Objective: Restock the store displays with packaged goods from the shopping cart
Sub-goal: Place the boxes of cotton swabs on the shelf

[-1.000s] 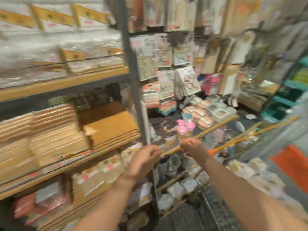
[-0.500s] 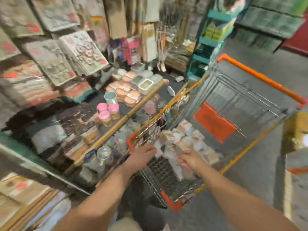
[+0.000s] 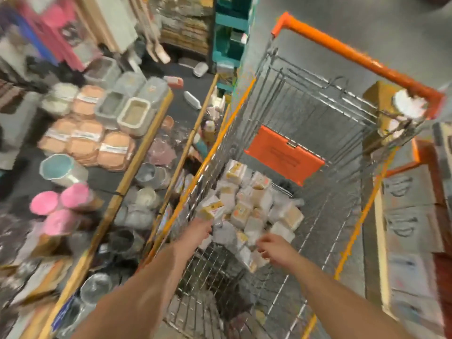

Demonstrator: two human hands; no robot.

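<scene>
Setting: a shop aisle with a grey floor [image 3: 305, 25]; stocked display shelves [image 3: 137, 152] ran along the left.
Left hand [image 3: 198, 232]: inside the shopping cart [image 3: 325, 113], fingers on a packet [image 3: 211, 209]; grip too blurred to tell.
Right hand [image 3: 272, 245]: fingers loosely spread over the packaged goods [image 3: 254, 206], holding nothing.
Cart contents: packets heaped on the wire bottom by the left wall.
Around: pink-lidded jars [image 3: 58, 204] on the shelf.

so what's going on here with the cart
A person is reaching both hands into an orange-framed wire shopping cart holding a pile of small clear-wrapped packets. The left hand touches the pile's near edge; the right hand hovers over it, fingers loosely curled. Motion blur hides whether either grips a packet.
</scene>
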